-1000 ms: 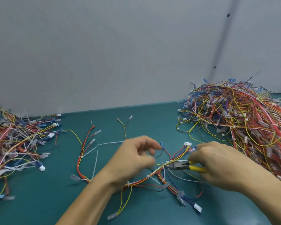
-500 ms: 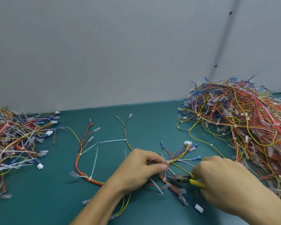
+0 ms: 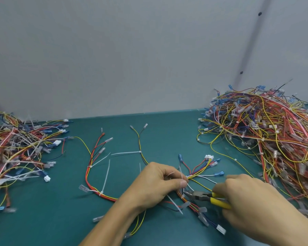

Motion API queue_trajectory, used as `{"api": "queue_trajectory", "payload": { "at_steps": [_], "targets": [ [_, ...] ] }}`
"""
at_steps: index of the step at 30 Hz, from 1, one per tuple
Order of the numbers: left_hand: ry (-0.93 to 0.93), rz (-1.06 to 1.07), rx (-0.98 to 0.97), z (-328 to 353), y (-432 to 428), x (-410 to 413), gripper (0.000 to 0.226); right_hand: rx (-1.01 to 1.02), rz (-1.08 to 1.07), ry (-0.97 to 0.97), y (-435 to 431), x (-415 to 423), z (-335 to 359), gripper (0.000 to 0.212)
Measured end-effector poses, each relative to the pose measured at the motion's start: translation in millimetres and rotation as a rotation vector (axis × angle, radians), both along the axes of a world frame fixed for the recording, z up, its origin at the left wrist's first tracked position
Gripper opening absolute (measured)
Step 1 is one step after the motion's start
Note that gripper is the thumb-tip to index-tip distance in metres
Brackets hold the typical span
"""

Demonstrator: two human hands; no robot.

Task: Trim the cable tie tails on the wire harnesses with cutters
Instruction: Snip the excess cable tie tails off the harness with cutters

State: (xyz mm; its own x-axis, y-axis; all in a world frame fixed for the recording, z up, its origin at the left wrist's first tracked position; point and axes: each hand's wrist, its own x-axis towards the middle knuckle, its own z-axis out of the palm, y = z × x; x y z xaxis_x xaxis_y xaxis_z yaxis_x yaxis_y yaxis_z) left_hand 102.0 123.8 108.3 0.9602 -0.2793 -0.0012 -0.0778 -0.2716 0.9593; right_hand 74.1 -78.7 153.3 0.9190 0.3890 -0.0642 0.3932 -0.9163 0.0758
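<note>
One harness (image 3: 194, 176) pinched in left grip (image 3: 156, 185), cutters (image 3: 198, 195) just below.

The bare left forearm (image 3: 114, 226) rises from the bottom centre of the frame towards the upper right. The left hand (image 3: 158, 185) lies knuckles up, fingers curled under, its thumb (image 3: 178, 183) and forefinger pinching the wire harness (image 3: 196, 176). The right forearm (image 3: 295, 231) enters from the lower right corner. The right hand (image 3: 251, 205), back upward, has its fingers wrapped round the yellow handles of the cutters (image 3: 203, 196), whose nose points left, just below the left thumb.
</note>
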Motion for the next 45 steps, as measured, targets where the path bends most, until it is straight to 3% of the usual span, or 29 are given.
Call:
{"api": "queue_trajectory", "payload": {
  "at_steps": [4,9,27,33,37,42,45],
  "targets": [
    [-0.001,0.005,0.003,-0.6,-0.6,0.1,0.011,0.001,-0.015,-0.01,0.8,1.4,-4.6,0.025],
    [0.011,0.004,-0.012,0.6,-0.3,-1.1,0.011,-0.021,-0.04,-0.006,0.3,1.0,-5.4,0.026],
    [0.027,0.035,0.031,-3.4,0.2,0.6,0.006,-0.137,-0.068,0.009,9.6,-4.7,-7.1,0.004],
    [0.024,0.044,0.008,-2.4,-1.0,-0.8,0.004,-0.17,-0.065,0.017,11.6,-6.3,-6.5,0.014],
    [-0.077,0.089,-0.063,12.9,-3.6,-4.2,0.014,-0.161,-0.073,0.011,12.1,-5.5,-5.3,0.005],
    [-0.126,0.195,-0.257,39.4,10.0,-9.6,0.021,-0.122,-0.092,-0.099,0.1,1.8,-1.3,0.025],
    [-0.131,0.18,-0.191,45.9,21.9,-13.3,0.022,-0.112,-0.032,-0.196,-3.4,6.4,5.1,0.031]
  ]
}}
